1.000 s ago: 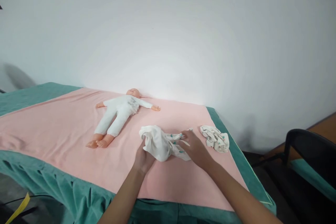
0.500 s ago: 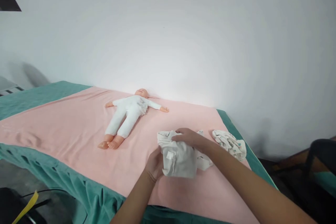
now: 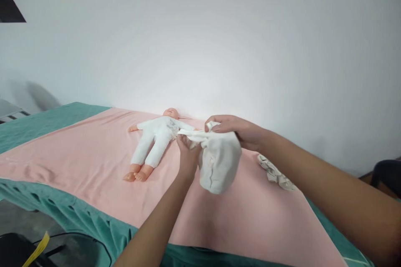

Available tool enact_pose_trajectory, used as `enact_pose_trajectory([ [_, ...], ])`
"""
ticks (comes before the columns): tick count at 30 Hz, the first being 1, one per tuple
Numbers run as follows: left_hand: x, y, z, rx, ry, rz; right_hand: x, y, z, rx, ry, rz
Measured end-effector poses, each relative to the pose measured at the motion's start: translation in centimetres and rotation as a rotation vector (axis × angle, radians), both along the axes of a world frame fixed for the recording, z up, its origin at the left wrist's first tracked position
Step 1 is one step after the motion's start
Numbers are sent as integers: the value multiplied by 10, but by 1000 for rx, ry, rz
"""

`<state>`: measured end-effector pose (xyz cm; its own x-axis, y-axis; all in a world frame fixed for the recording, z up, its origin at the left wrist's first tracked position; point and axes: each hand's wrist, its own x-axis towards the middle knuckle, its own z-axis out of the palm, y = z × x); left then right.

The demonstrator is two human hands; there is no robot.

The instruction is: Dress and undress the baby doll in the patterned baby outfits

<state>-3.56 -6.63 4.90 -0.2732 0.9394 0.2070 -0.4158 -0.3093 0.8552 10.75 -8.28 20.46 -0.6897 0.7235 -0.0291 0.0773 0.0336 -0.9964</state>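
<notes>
My left hand and my right hand hold a white cloth garment up above the pink sheet. The left fingers are closed on its gathered left edge, and the right fingers pinch the top. The lower part hangs down in a loose, rounded fold; its exact kind is not clear. Beyond my left hand a baby doll in a white suit lies on its back, arms spread and bare feet towards me. Part of its arm on the right is hidden behind the garment.
A pink sheet lies over a green cover on the bed. To the right is a crumpled printed cloth, partly hidden by my right arm. A white wall rises behind. Dark chairs show at the lower corners.
Both hands have raised the garment off the sheet, and it has gone from a flat folded bundle to hanging loosely. My right hand has moved up and away from me.
</notes>
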Motion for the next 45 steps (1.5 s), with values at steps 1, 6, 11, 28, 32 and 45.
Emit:
enact_pose_trajectory([
  [1, -7, 6, 3, 48, 63, 99, 6, -3, 7, 41, -18, -31],
  [6, -38, 19, 6, 78, 294, 448, 52, -14, 9, 132, -275, -248],
  [11, -40, 10, 0, -7, 491, 671, 98, -26, -20, 79, -391, -437],
  [28, 17, -23, 19, 448, 1191, 332, 182, -48, -66, 225, -941, -193],
  [32, 40, -35, 34, 268, 966, -46, 117, -49, -90, 409, -688, -263],
  [45, -8, -27, 33, 252, 1379, 121, 111, -8, -75, 951, -870, -568],
])
